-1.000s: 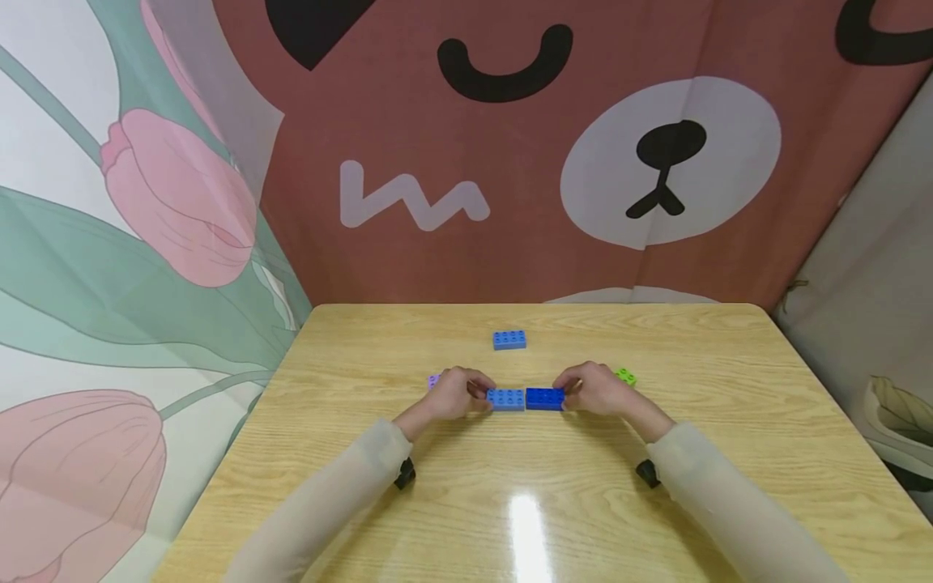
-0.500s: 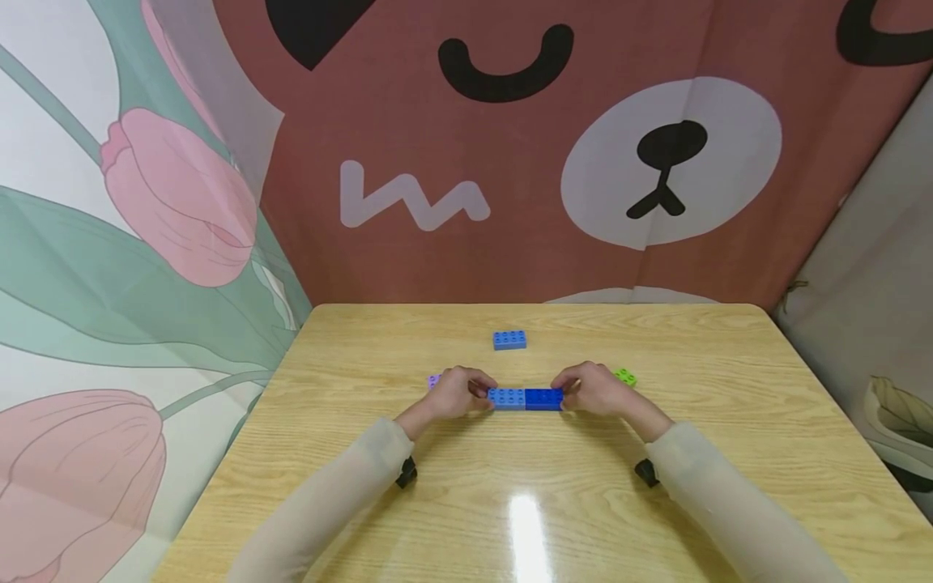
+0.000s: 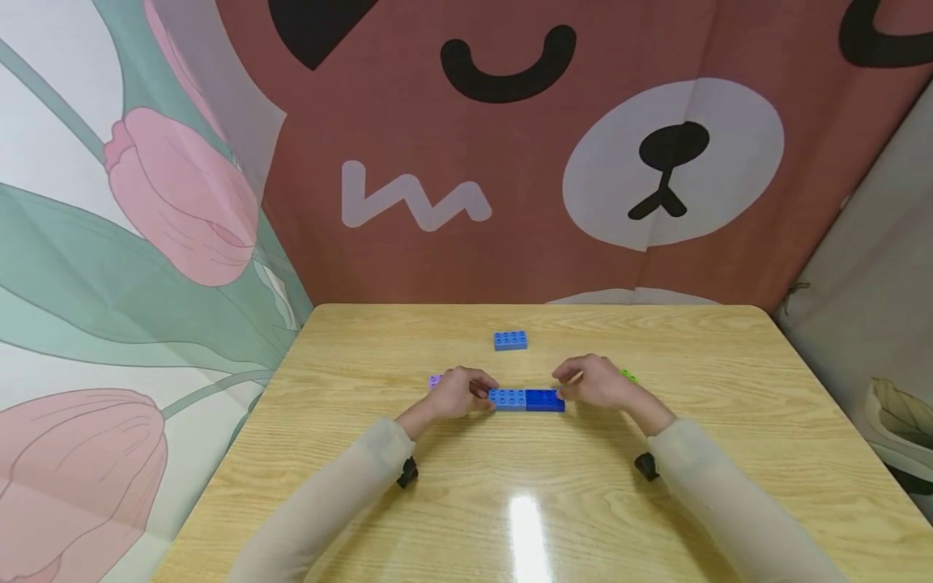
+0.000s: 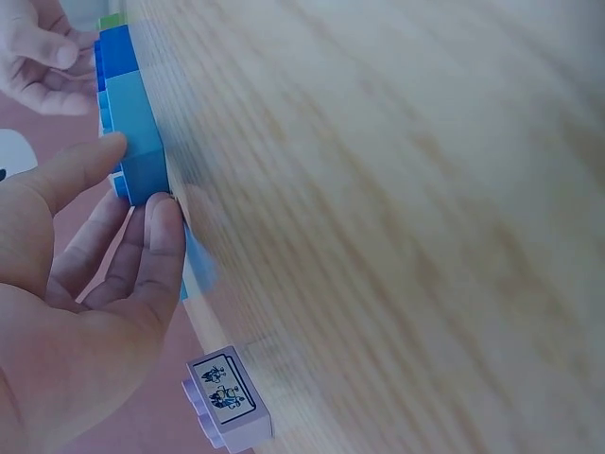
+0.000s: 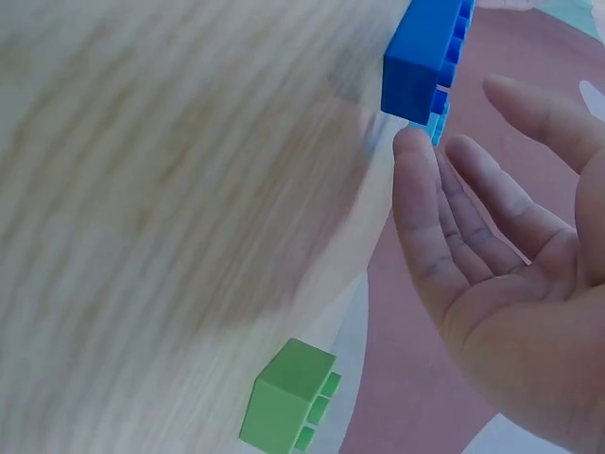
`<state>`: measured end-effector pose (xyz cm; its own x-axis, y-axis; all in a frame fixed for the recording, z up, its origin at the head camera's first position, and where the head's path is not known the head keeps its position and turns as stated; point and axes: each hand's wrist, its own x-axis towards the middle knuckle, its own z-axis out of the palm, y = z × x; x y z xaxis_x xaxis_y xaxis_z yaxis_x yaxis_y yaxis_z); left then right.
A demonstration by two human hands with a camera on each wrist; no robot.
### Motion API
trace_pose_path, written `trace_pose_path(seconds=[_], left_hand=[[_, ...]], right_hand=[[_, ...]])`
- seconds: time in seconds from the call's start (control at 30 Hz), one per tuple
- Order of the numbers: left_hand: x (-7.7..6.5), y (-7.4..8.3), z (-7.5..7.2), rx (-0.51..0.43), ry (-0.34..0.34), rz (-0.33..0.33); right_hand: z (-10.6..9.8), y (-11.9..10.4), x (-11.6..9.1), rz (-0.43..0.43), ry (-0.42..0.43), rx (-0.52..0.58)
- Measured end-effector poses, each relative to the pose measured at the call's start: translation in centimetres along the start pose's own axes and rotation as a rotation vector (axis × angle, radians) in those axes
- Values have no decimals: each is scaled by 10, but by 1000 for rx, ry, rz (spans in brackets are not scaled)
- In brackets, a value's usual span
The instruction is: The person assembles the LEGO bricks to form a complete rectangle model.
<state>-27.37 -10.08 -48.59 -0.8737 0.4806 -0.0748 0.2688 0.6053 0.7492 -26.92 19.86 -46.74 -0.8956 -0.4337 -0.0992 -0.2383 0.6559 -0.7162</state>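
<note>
A light blue toy building brick (image 3: 509, 400) and a dark blue one (image 3: 545, 401) lie end to end on the table, their ends touching. My left hand (image 3: 457, 393) pinches the outer end of the light blue brick, thumb on its near side and fingers at the far side in the left wrist view. At the dark blue brick's right end, my right hand (image 3: 599, 382) hovers with thumb and fingers spread. In the right wrist view a gap shows between those fingertips and the dark blue brick (image 5: 416, 71).
Another blue brick (image 3: 510, 341) stands farther back on the wooden table (image 3: 525, 470). A purple brick (image 4: 230, 402) with a printed picture sits beyond my left hand. Past my right hand is a green brick (image 5: 286, 397), mostly covered in the head view.
The two bricks came together, closing the small gap between them. My right hand then let go of the dark blue brick and rose slightly. The left hand keeps its grip.
</note>
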Motion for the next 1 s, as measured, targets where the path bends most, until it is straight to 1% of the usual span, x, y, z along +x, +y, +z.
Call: trace_pose_path(seconds=[0.17,0.33,0.4,0.53,0.67,0.9,1.0], left_hand=[[-1,1,0,15,-1,12],[0,0,0,28,-1,24],[1,0,0,27,0,24],[0,0,1,23,3,26],[1,0,1,27,3,22],[1,-1,1,20,-3,19],[1,0,1,26,-5,21]], right_hand=[[-3,-4,3,-27,35,3],[-2,-8,10,-29,81,1],[-1,-8,13,-18,92,13],[0,-9,19,-22,106,32],[0,-8,25,-27,117,26],[0,-12,37,0,147,28],[2,-12,43,-2,168,30]])
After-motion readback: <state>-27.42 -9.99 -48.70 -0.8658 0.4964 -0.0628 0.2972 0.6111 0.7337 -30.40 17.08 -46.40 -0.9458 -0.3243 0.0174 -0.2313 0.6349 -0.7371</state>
